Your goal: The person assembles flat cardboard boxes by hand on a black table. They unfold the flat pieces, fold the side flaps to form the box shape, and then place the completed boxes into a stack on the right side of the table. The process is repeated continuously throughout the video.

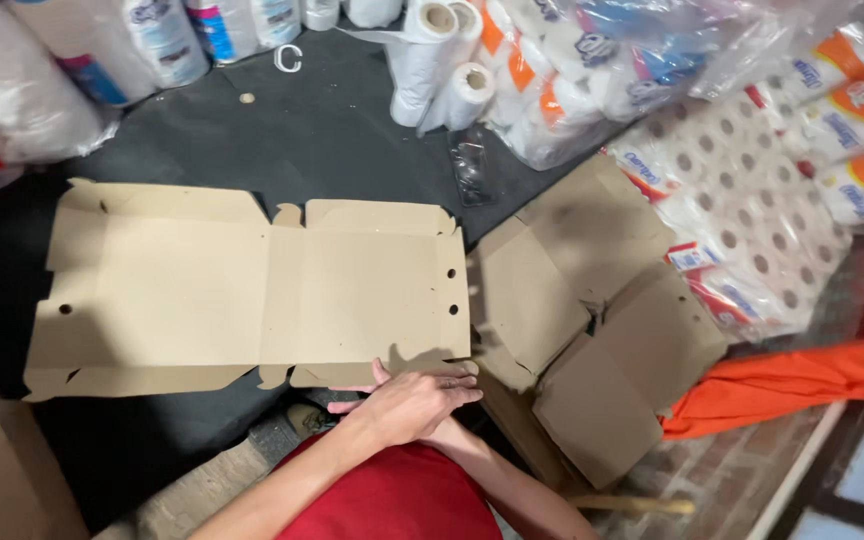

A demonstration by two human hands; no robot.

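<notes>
A flat, unfolded brown cardboard box blank (252,290) lies on a black mat (282,140). My left hand (414,402) rests palm down on the blank's near edge flap, fingers stretched to the right. My right arm crosses beneath it from the lower right. Only a few right-hand fingers (347,405) show, pointing left under the left wrist; the remainder of that hand is hidden. A second cardboard piece (592,330), partly folded, lies just right of the blank.
Wrapped packs of toilet paper (742,200) pile up at the right and back. White bag rolls (442,60) stand at the back. A clear plastic item (472,165) lies on the mat. Orange cloth (802,385) is at the right, more cardboard (2,470) at the lower left.
</notes>
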